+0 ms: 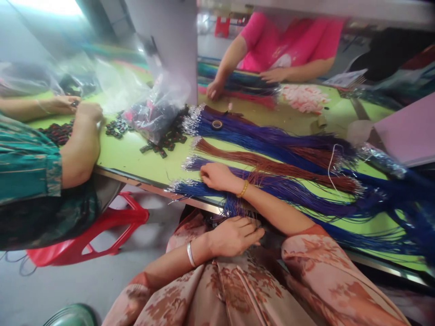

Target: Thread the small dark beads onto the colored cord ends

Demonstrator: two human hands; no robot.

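Note:
Long bundles of thin wires with silvery tips lie across the green table: blue wires, brown wires and purple wires. My right hand, a gold bracelet at its wrist, rests on the purple and blue bundle near the front edge, fingers curled down onto the strands. My left hand, with a silver bangle, lies on my lap just below the table edge. Its fingers are stretched out flat towards the right, under wire ends that hang over the edge.
A person in green sits at the left, handling small dark parts; a clear plastic bag holds more. A person in pink works opposite. A tape roll lies on the wires. A red stool stands left.

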